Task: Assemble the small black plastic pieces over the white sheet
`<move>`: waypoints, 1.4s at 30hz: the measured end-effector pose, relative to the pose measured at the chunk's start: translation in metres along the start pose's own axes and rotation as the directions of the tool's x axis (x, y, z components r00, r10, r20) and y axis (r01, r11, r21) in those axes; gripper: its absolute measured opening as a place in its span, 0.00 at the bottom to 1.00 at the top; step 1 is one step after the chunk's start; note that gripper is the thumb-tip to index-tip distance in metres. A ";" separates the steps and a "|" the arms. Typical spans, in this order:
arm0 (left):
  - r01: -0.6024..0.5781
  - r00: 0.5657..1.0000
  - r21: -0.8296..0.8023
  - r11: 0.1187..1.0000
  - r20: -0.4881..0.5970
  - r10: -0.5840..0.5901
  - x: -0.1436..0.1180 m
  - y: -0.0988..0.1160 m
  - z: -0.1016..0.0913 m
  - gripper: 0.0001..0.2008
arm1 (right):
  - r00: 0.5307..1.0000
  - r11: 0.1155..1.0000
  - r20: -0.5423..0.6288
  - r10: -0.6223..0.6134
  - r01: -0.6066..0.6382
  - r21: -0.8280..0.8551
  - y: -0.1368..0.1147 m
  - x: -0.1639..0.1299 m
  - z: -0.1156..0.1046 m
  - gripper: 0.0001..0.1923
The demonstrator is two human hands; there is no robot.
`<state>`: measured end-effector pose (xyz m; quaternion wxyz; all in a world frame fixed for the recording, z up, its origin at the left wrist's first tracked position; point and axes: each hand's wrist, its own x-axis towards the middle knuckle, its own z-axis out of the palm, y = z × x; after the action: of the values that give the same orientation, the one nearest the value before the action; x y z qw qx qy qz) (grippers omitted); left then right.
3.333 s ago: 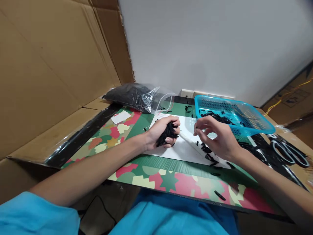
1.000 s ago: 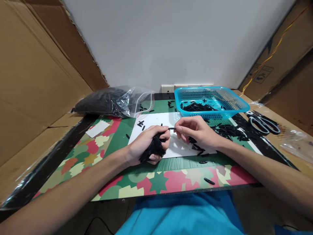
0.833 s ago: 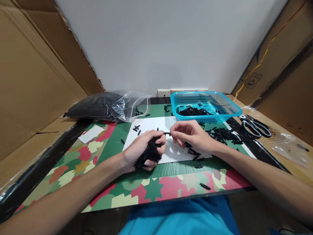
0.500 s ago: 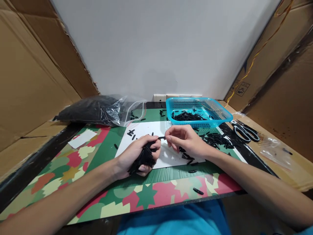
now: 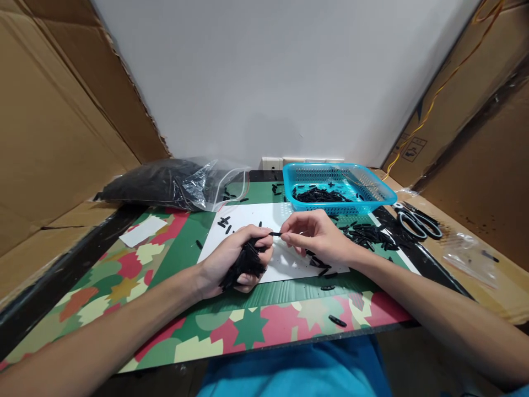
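Note:
My left hand (image 5: 231,259) rests on a white sheet (image 5: 264,220) and is closed around a bundle of small black pieces (image 5: 244,264). Just to its right, my right hand (image 5: 314,237) pinches one black piece (image 5: 275,234) between thumb and fingertip, its other end touching the bundle. More loose black pieces (image 5: 320,264) lie on the sheet under my right hand.
A blue basket (image 5: 372,187) holding black pieces stands behind my right hand, with a scattered pile (image 5: 367,234) in front of it. Scissors (image 5: 417,220) lie at the right. A clear bag of black pieces (image 5: 165,179) sits back left. Cardboard walls enclose the patterned mat (image 5: 144,264).
My right hand has left the loose pieces on the sheet and come to the bundle with one black piece pinched. The camera view shifted; the left hand kept hold of its bundle.

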<state>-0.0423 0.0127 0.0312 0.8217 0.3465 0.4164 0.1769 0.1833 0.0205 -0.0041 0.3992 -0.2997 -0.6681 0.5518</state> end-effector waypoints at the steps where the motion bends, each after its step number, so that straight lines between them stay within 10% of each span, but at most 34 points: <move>1: 0.000 1.000 0.000 1.000 0.002 0.000 0.000 0.000 0.000 0.20 | 1.000 1.000 -0.001 0.002 -0.002 0.001 0.000 0.000 0.000 0.15; 42: -0.075 0.996 0.075 0.994 -0.040 0.078 0.000 -0.003 0.001 0.17 | 1.000 1.000 -0.026 -0.005 0.005 0.019 -0.001 -0.002 0.003 0.15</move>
<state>-0.0412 0.0107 0.0295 0.7919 0.3882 0.4268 0.2003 0.1813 0.0174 -0.0036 0.4120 -0.3012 -0.6582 0.5534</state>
